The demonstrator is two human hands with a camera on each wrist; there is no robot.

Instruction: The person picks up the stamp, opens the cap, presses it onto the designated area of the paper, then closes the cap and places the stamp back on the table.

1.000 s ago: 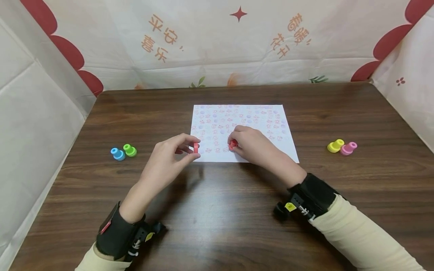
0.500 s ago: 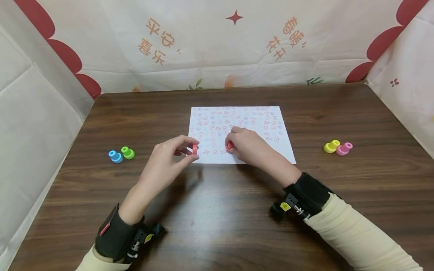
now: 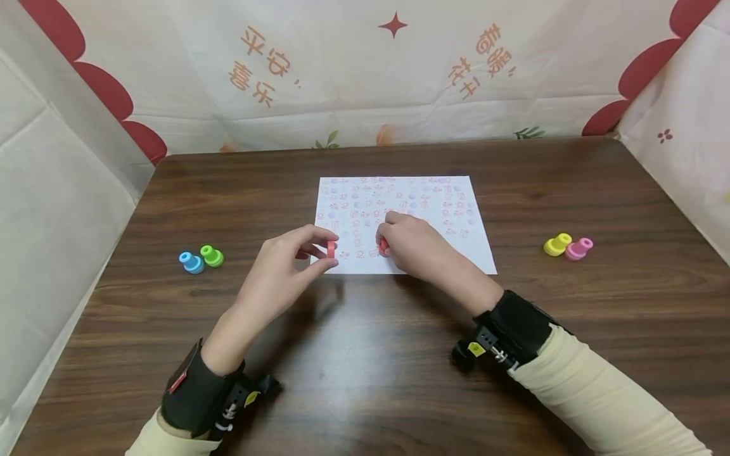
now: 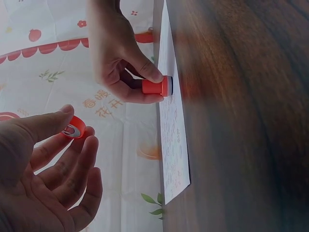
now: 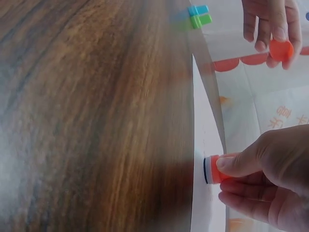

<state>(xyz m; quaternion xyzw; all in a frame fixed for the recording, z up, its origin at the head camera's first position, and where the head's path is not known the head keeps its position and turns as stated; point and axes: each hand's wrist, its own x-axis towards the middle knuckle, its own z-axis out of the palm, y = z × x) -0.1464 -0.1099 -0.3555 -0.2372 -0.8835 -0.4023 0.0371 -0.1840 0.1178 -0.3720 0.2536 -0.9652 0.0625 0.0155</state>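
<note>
My left hand point(image 3: 279, 263) pinches a round red cap point(image 3: 331, 249) between thumb and fingertips, above the left front corner of the white paper point(image 3: 478, 253). In the right wrist view the cap point(image 5: 281, 50) shows its flat orange-red outer face; the left wrist view shows its hollow side. My right hand point(image 3: 419, 247) grips a small red stamp point(image 3: 384, 246) by its handle, over the front middle of the sheet. Seen from the left wrist, the stamp point(image 4: 158, 87) has its dark-edged face right at the paper. Rows of small red and bluish prints cover much of the sheet.
A blue capped stamp point(image 3: 191, 263) and a green one point(image 3: 211, 256) stand at the left of the brown table point(image 3: 342, 392). At the right stand a yellow stamp point(image 3: 557, 244) and a pink one point(image 3: 578, 249). A patterned white cloth point(image 3: 342, 63) rises behind the table.
The head view has shifted slightly, moving the scene a little left. My left hand with the cap sits slightly further right over the paper. My right hand keeps the stamp near the same spot.
</note>
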